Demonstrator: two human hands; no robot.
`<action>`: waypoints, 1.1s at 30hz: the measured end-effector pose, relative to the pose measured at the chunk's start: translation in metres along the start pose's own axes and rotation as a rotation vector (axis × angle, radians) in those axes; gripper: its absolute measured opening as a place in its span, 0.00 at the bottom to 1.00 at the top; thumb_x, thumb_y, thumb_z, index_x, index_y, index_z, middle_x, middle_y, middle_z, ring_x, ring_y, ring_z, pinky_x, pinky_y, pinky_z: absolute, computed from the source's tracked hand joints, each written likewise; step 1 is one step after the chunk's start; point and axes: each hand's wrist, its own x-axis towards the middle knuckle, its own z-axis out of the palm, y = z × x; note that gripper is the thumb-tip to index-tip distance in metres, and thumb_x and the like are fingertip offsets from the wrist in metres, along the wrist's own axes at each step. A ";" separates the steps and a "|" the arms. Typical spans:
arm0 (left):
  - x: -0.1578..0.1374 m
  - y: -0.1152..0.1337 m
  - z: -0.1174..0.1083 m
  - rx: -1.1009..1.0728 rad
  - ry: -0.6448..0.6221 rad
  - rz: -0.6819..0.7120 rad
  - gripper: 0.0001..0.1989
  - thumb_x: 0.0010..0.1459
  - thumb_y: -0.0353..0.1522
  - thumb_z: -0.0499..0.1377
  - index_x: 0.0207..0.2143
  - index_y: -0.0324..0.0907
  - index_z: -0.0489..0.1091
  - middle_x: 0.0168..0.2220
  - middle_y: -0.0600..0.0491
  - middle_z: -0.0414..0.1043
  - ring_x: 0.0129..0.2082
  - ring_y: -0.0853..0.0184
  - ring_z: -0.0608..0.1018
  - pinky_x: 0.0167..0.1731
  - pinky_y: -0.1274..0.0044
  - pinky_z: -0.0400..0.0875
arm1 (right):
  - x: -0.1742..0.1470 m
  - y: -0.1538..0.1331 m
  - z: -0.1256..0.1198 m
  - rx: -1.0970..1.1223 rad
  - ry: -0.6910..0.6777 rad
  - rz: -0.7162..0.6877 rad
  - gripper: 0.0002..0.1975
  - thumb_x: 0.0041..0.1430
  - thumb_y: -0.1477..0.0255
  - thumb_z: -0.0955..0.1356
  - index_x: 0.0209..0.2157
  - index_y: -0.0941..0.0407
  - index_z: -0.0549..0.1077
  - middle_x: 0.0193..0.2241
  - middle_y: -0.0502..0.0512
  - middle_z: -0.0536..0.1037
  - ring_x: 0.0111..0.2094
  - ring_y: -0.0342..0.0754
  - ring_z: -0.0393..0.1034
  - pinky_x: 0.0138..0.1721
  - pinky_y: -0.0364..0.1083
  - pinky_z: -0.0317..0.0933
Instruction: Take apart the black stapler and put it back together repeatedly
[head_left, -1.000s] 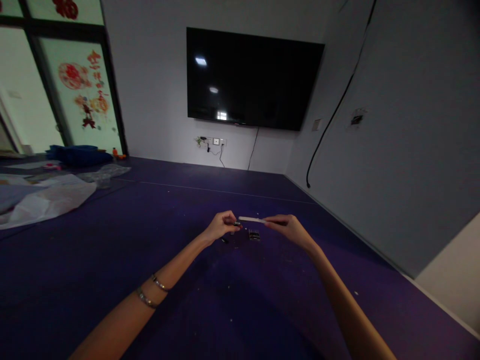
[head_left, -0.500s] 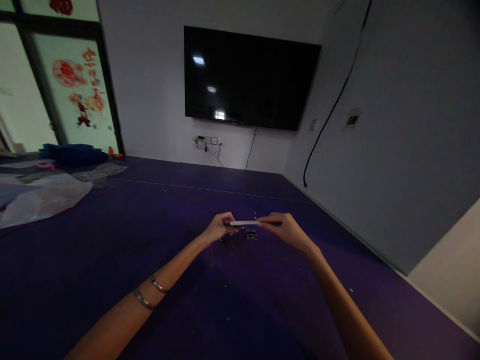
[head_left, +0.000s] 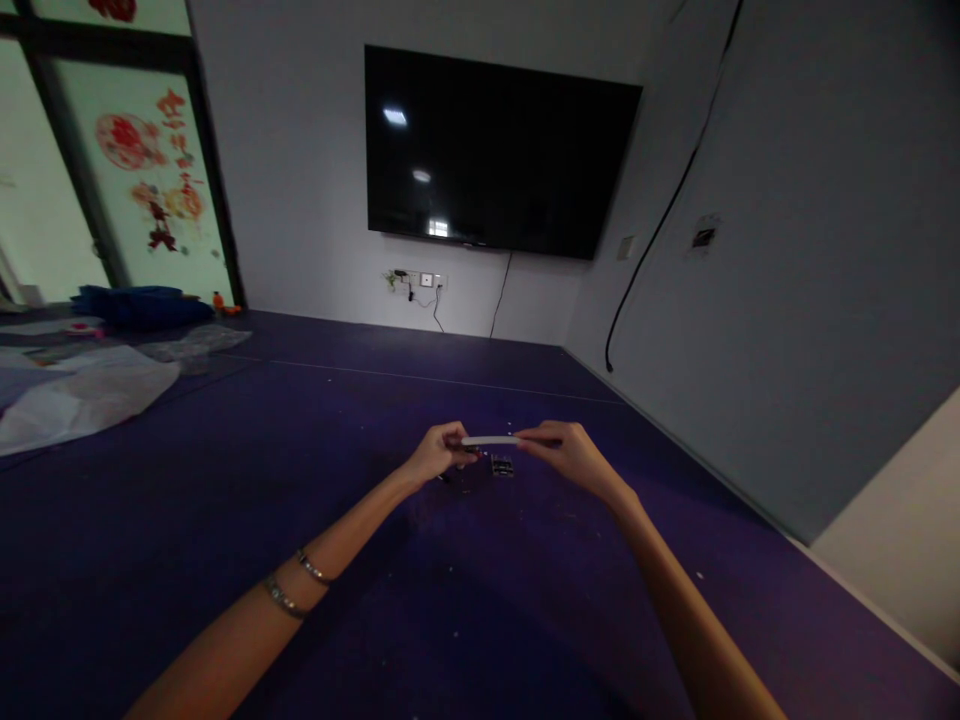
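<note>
Between my two hands a thin white strip is held level above the purple floor, slightly bowed; its exact kind does not show. My left hand is closed on its left end, and a small dark and red thing shows at those fingertips, too small to name. At the right end, my right hand pinches the strip between thumb and fingers. Just below the strip, a small dark case with silvery parts lies on the floor. A small dark object lies beneath my left hand, partly hidden.
Purple floor spreads all around, with small white specks. Clear and white plastic sheets lie at the left, near a blue bundle and an orange bottle. A black cable hangs down the right wall; a television hangs ahead.
Both hands keep hold of the white strip, almost still. The whole view has shifted very slightly.
</note>
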 end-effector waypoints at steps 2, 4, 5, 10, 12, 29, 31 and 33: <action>0.000 -0.001 -0.001 -0.008 0.001 0.001 0.13 0.36 0.26 0.65 0.22 0.39 0.61 0.23 0.55 0.71 0.24 0.71 0.74 0.26 0.79 0.64 | 0.000 0.001 0.001 -0.013 0.029 0.003 0.12 0.54 0.64 0.66 0.38 0.51 0.77 0.32 0.53 0.78 0.32 0.46 0.71 0.34 0.43 0.62; 0.001 -0.003 -0.001 -0.011 -0.010 0.007 0.13 0.36 0.25 0.65 0.22 0.39 0.61 0.22 0.56 0.71 0.23 0.71 0.73 0.26 0.79 0.64 | 0.000 0.001 0.002 0.002 0.023 -0.006 0.12 0.54 0.64 0.66 0.37 0.51 0.77 0.32 0.52 0.78 0.32 0.45 0.71 0.33 0.42 0.62; 0.000 -0.003 -0.001 -0.008 -0.015 0.010 0.13 0.37 0.25 0.65 0.23 0.39 0.62 0.22 0.56 0.71 0.23 0.72 0.73 0.26 0.79 0.64 | 0.000 0.002 0.002 0.016 0.010 -0.013 0.12 0.54 0.64 0.66 0.37 0.51 0.77 0.32 0.52 0.78 0.32 0.45 0.71 0.33 0.42 0.62; -0.001 -0.003 -0.001 0.008 0.013 0.003 0.13 0.37 0.25 0.65 0.23 0.39 0.61 0.23 0.56 0.72 0.25 0.71 0.74 0.27 0.79 0.64 | 0.000 0.006 0.004 0.016 0.002 0.001 0.12 0.54 0.64 0.66 0.37 0.52 0.77 0.32 0.53 0.78 0.33 0.46 0.71 0.34 0.43 0.62; -0.001 -0.002 -0.001 0.004 0.022 -0.005 0.13 0.37 0.25 0.65 0.22 0.39 0.61 0.24 0.56 0.72 0.26 0.70 0.74 0.27 0.79 0.65 | 0.000 0.007 0.004 0.023 0.018 0.005 0.13 0.54 0.64 0.66 0.37 0.53 0.77 0.32 0.54 0.78 0.32 0.46 0.71 0.33 0.43 0.62; -0.004 0.001 0.003 -0.017 0.011 -0.007 0.14 0.37 0.26 0.66 0.23 0.38 0.60 0.26 0.54 0.73 0.29 0.69 0.75 0.29 0.78 0.66 | 0.001 0.014 0.008 0.121 0.007 0.019 0.12 0.53 0.64 0.67 0.37 0.53 0.77 0.33 0.55 0.78 0.34 0.48 0.72 0.36 0.44 0.62; -0.003 -0.001 0.002 -0.008 0.008 0.003 0.14 0.37 0.26 0.66 0.23 0.39 0.61 0.25 0.55 0.72 0.28 0.70 0.75 0.29 0.78 0.66 | 0.001 0.013 0.007 0.164 -0.024 0.014 0.12 0.52 0.64 0.67 0.37 0.53 0.77 0.33 0.54 0.78 0.33 0.47 0.72 0.34 0.44 0.62; -0.002 -0.002 0.002 -0.002 0.006 0.008 0.14 0.38 0.26 0.66 0.23 0.39 0.61 0.24 0.56 0.72 0.27 0.70 0.75 0.29 0.78 0.66 | 0.000 0.013 0.007 0.193 -0.048 0.010 0.12 0.52 0.64 0.67 0.36 0.54 0.78 0.32 0.54 0.78 0.33 0.47 0.72 0.33 0.43 0.62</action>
